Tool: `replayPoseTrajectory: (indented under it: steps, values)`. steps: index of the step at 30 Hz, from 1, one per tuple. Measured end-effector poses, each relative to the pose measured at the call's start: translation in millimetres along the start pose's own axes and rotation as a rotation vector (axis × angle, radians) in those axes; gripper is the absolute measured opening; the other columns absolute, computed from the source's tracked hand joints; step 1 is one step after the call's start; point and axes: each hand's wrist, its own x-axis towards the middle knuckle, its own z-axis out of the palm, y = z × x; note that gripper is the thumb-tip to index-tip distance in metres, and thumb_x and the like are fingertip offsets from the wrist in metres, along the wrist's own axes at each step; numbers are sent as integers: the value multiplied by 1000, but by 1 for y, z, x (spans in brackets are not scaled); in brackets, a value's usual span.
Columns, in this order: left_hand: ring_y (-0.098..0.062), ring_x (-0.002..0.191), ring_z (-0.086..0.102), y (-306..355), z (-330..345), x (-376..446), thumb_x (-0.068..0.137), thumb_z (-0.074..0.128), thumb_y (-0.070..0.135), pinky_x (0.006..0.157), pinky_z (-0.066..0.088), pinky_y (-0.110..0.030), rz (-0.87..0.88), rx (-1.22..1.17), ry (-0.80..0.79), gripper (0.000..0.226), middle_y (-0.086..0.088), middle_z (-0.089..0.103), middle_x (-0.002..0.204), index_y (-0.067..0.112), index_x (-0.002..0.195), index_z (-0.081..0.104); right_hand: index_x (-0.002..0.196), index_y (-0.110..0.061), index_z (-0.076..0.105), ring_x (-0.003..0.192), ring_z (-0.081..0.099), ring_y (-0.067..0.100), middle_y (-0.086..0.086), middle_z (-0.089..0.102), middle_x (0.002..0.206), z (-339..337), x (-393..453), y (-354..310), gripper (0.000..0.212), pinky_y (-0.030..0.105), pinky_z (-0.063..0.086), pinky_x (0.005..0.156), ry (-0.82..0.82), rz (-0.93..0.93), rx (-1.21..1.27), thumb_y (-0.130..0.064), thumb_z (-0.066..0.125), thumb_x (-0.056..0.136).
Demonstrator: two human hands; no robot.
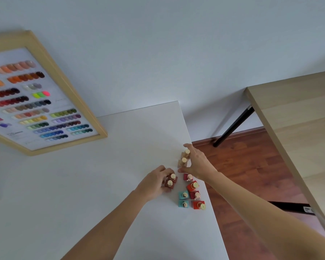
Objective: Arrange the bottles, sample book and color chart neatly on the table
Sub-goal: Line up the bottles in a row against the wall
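Several small square bottles with gold caps stand near the right edge of the white table (105, 184). My left hand (155, 182) is closed around two brown bottles (170, 181). My right hand (197, 162) wraps around two beige bottles (184, 159). Below them stand red bottles (192, 185), a dark pink bottle (188, 177) and two teal bottles (183, 199). The wood-framed color chart (38, 102) with rows of nail swatches lies at the far left of the table. No sample book is in view.
The table's right edge (201, 166) runs just beside the bottles, with red-brown wooden floor (251, 175) beyond. A light wood table (298, 119) with black legs stands at the right. A pale wall fills the top.
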Motion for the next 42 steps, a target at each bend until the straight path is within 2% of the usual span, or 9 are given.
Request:
replayPoseTrajectory:
  steps: [4, 7, 13, 21, 25, 29, 35, 39, 42]
  values:
    - [-19, 86, 61, -9, -8, 5, 68, 81, 17, 83, 53, -33, -79, -117, 168, 45, -1, 55, 97, 21, 108, 61, 107, -18, 48, 102, 50, 26, 4, 59, 108, 5, 12, 2, 43, 28, 37, 80, 62, -70, -52, -27, 76, 75]
    - [-22, 89, 63, -14, -23, 21, 66, 82, 17, 82, 53, -30, -117, -135, 293, 47, -6, 59, 99, 17, 109, 63, 96, -13, 52, 91, 51, 25, 4, 60, 96, -2, 30, -2, 32, 34, 43, 80, 82, -83, -10, -21, 74, 74]
    - [-28, 86, 65, -16, -70, 79, 68, 82, 16, 81, 56, -40, -175, -166, 408, 48, -13, 59, 100, 11, 111, 61, 98, -14, 55, 88, 44, 20, 3, 60, 93, -29, 87, -16, 32, 28, 33, 71, 179, -97, 0, -19, 75, 74]
    - [-29, 91, 63, -17, -108, 160, 68, 82, 16, 82, 52, -37, -250, -211, 469, 49, -16, 60, 99, 11, 111, 61, 99, -9, 59, 85, 57, 26, 10, 57, 98, -56, 161, -29, 38, 35, 49, 76, 196, -60, 100, -10, 79, 67]
    - [-27, 93, 61, -20, -115, 186, 68, 81, 13, 79, 48, -30, -250, -256, 500, 45, -15, 62, 100, 13, 108, 62, 104, -11, 61, 84, 58, 25, 10, 52, 102, -61, 182, -25, 43, 26, 46, 73, 238, -47, 137, -10, 80, 66]
    - [-26, 90, 63, -19, -117, 200, 69, 80, 11, 83, 52, -35, -246, -324, 578, 40, -12, 66, 99, 12, 106, 64, 113, -13, 56, 85, 60, 18, 7, 55, 103, -62, 192, -21, 52, 9, 41, 69, 317, -48, 228, -5, 79, 67]
    - [-20, 77, 66, -13, -114, 214, 75, 76, 9, 74, 53, -29, -305, -444, 650, 16, -8, 71, 84, 6, 88, 68, 106, -12, 60, 88, 65, 11, -2, 69, 92, -57, 201, -25, 35, 20, 51, 82, 408, -23, 379, -3, 74, 74]
    - [-16, 76, 66, -7, -113, 222, 77, 71, 2, 74, 52, -25, -321, -486, 691, 9, 0, 71, 77, 9, 82, 71, 100, -15, 64, 85, 67, 8, -4, 71, 87, -54, 208, -26, 28, 1, 44, 74, 418, 1, 398, 0, 69, 77]
    - [-16, 76, 67, -5, -111, 224, 78, 69, 2, 74, 52, -25, -338, -485, 700, 9, -6, 75, 81, 9, 81, 73, 98, -15, 66, 80, 65, 7, -7, 68, 81, -54, 210, -27, 29, -6, 38, 68, 419, -7, 365, 5, 66, 77]
